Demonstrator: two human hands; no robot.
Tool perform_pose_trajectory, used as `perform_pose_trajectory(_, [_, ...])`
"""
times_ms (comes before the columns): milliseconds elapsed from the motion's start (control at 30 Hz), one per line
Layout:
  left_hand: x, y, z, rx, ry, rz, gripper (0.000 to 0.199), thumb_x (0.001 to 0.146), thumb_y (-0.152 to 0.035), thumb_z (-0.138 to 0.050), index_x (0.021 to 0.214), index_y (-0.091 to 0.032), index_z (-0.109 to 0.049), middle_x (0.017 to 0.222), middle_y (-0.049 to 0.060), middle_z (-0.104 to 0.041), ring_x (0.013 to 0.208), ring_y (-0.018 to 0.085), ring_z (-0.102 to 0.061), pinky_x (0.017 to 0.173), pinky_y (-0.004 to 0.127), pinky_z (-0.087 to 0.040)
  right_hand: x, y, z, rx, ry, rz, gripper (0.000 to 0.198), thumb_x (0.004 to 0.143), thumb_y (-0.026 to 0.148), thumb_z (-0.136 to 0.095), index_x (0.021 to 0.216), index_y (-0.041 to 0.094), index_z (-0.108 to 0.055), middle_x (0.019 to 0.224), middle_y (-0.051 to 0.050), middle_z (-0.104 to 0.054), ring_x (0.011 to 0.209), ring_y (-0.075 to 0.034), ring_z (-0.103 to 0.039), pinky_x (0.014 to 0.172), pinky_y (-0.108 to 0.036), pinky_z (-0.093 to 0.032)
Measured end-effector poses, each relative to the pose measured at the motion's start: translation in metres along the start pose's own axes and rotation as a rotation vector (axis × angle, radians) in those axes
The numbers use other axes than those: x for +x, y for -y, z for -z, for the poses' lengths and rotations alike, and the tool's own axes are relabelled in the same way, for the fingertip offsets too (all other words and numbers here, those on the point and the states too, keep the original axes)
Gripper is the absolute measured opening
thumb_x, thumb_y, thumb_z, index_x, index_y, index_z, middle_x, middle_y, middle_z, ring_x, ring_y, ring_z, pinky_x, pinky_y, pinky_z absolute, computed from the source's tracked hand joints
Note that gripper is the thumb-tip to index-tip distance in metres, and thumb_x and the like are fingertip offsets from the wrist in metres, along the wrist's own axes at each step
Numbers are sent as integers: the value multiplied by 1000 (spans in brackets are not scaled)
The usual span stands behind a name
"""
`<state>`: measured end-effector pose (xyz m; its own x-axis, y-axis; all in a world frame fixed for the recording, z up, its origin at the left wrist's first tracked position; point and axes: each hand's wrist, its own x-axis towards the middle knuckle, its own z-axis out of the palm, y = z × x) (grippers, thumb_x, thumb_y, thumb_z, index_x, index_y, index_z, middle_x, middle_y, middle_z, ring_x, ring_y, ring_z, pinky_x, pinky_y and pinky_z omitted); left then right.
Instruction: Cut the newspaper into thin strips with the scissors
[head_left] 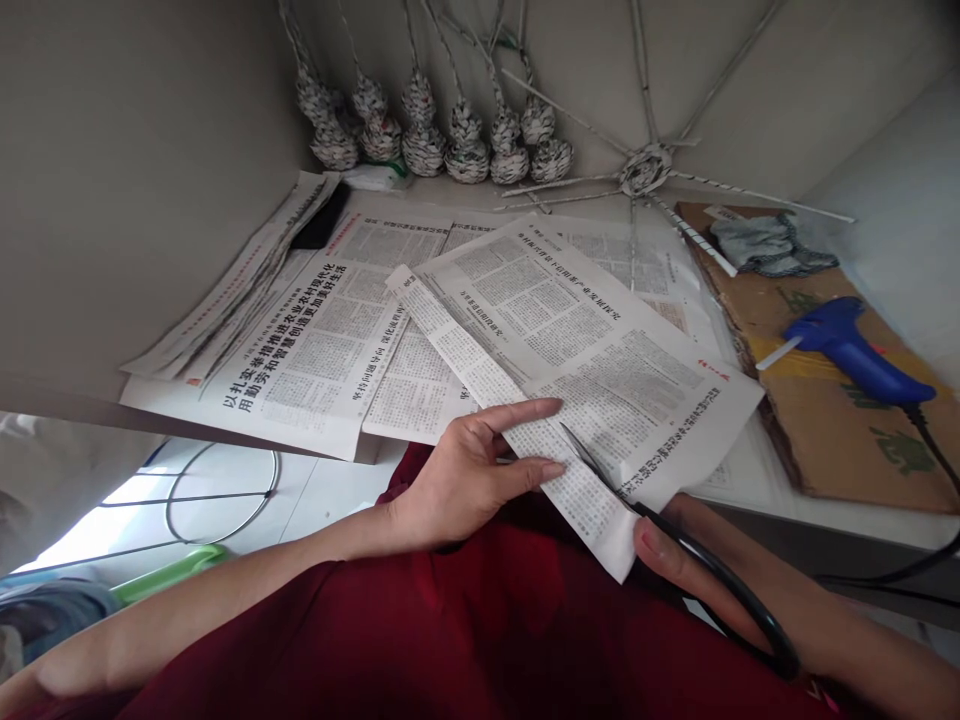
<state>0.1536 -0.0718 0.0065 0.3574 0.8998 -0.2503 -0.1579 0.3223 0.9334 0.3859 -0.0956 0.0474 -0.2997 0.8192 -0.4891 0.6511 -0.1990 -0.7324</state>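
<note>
My left hand (469, 465) grips a newspaper sheet (570, 320) near its lower left edge, thumb and forefinger closed on a narrow folded strip (480, 360). In my right hand (675, 560) is a pair of scissors (720, 575) with black handles. Their blades lie at the newspaper just right of my left fingertips, along the line between strip and sheet. The strip's lower end hangs apart from the sheet, over my dark red clothing (450, 630). Most of my right hand's fingers are hidden behind the scissors and paper.
More newspapers (292, 350) cover the white table. Several woven gourd shapes (424, 150) stand along the wall, beside a spoked paper weave (645, 170). At right, a blue glue gun (862, 345) and a grey cloth (772, 245) lie on cardboard (832, 440). A black cable (937, 440) trails off the edge.
</note>
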Motion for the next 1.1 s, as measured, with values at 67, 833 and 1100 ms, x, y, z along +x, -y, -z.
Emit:
perform_pose_trajectory(67, [0, 0, -1, -15, 20, 8, 56, 80, -25, -80, 134, -22, -65, 52, -10, -42, 48, 6, -30, 47, 21, -31, 1, 3, 0, 66, 66, 19, 55, 81, 77, -53, 95, 28, -74, 96, -7, -78, 103, -36, -70, 85, -40, -60])
perform_pose_trajectory(833, [0, 3, -3, -23, -1, 33, 69, 77, -25, -83, 142, -22, -58, 58, -9, -53, 55, 9, -52, 59, 25, -49, 7, -12, -2, 21, 136, -30, 31, 81, 55, -64, 92, 26, -70, 89, -2, -75, 92, -33, -69, 72, -35, -58])
perform_pose_trajectory(1100, [4, 1, 3, -56, -103, 4, 63, 78, -30, -84, 136, -21, -63, 58, -6, -56, 55, 10, -52, 58, 25, -50, 3, -8, 2, 138, 158, -37, 30, 78, 53, -70, 94, 28, -73, 90, 0, -77, 93, -33, -71, 76, -34, -60])
